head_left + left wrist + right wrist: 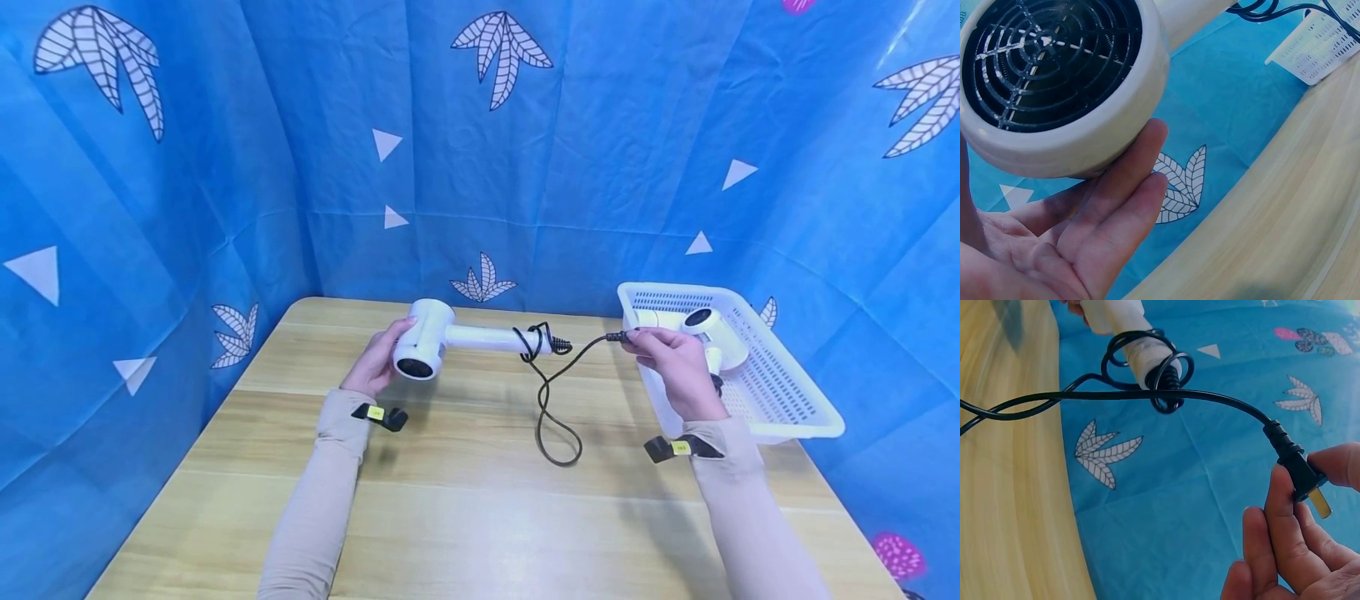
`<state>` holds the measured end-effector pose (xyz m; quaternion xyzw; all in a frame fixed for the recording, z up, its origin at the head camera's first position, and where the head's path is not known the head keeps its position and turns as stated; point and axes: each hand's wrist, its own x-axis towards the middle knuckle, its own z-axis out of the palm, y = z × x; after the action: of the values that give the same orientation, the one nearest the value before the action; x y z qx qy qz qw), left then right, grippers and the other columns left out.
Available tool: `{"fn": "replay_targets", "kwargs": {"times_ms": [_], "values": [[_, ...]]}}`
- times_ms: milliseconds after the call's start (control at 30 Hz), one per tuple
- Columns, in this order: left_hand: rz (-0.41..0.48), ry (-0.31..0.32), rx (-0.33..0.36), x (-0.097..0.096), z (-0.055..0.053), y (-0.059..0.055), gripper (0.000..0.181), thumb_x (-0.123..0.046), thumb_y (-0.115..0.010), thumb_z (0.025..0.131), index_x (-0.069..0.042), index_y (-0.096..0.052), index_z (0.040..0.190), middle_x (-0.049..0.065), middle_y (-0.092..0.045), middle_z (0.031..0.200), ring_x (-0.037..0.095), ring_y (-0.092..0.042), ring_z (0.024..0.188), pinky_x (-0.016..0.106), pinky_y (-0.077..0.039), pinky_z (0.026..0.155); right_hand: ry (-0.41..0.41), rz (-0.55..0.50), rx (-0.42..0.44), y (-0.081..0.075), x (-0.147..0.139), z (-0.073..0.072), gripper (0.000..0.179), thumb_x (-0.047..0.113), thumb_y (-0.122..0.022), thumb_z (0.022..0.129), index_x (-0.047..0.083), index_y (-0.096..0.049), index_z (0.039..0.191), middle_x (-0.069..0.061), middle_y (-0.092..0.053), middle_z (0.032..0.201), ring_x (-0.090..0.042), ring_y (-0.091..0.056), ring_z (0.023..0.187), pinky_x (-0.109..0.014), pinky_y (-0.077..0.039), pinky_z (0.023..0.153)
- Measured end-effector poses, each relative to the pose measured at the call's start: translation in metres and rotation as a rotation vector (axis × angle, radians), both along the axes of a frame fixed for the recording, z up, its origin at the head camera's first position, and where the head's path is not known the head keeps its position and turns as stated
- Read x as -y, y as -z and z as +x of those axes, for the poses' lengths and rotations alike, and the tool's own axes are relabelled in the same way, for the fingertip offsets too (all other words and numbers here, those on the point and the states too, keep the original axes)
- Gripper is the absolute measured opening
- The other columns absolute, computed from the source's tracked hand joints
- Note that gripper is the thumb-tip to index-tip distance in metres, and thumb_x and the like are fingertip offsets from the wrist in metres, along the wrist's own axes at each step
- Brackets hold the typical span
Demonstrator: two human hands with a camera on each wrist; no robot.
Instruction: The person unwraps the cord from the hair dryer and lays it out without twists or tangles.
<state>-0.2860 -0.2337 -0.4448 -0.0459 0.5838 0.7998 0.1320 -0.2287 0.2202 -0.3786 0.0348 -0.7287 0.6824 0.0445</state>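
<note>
L hand (375, 362) grips the fat end of a wht hair dryer (429, 337) up over the tabletop (450, 525). R hand (681, 375) pinches the plug (1299, 472) of its blk cord (1104, 395), looped round the handle (487, 338), nr a wht basket (783, 382).

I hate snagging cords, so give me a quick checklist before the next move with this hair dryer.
1. Left hand holding the hair dryer: ok.
2. Right hand pinching the plug: ok.
3. Cord free of loops: not ok; it circles the end of the handle and crosses itself between the hands.
4. Both prongs straight: cannot tell; only one shows clearly.
5. Basket vacant: not ok; another dryer lies inside.
</note>
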Motion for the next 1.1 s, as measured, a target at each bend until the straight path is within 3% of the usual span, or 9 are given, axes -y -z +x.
{"fn": "replay_targets", "kwargs": {"times_ms": [333,567,900,1100], "values": [[0.014,0.009,-0.03,0.001,0.001,-0.002,0.056,-0.043,-0.057,0.103,-0.005,-0.045,0.143,-0.005,-0.071,0.103,0.007,-0.07,0.092,0.019,-0.059,0.077,0.023,0.051,0.02,-0.006,0.002,-0.015,0.014,0.023,-0.068,0.1,0.03,-0.077,0.094,0.021,-0.078,0.084,0.006,-0.073,0.086,-0.015,-0.055,0.08],[-0.002,0.007,-0.03,-0.001,0.002,-0.002,0.054,-0.042,-0.056,0.103,-0.006,-0.047,0.142,-0.005,-0.071,0.102,0.007,-0.069,0.091,0.019,-0.058,0.075,0.061,0.058,0.014,-0.01,0.002,-0.023,0.012,0.021,-0.068,0.1,0.022,-0.08,0.098,0.02,-0.078,0.081,0.006,-0.073,0.083,-0.015,-0.054,0.076],[-0.016,0.035,-0.02,-0.003,0.006,0.003,0.062,-0.044,-0.056,0.103,-0.004,-0.042,0.149,-0.004,-0.069,0.106,0.009,-0.068,0.095,0.02,-0.057,0.08,0.112,0.112,0.016,-0.016,-0.003,-0.023,0.011,0.027,-0.068,0.1,0.027,-0.079,0.102,0.024,-0.076,0.08,0.007,-0.071,0.087,-0.016,-0.053,0.079],[-0.002,0.043,-0.033,-0.005,0.006,0.002,0.061,-0.042,-0.055,0.103,-0.002,-0.043,0.147,-0.004,-0.071,0.104,0.009,-0.07,0.094,0.021,-0.058,0.08,0.131,0.128,-0.017,-0.027,-0.001,-0.025,0.02,0.028,-0.069,0.1,0.017,-0.077,0.115,0.025,-0.076,0.082,0.008,-0.071,0.088,-0.017,-0.053,0.08]]}}
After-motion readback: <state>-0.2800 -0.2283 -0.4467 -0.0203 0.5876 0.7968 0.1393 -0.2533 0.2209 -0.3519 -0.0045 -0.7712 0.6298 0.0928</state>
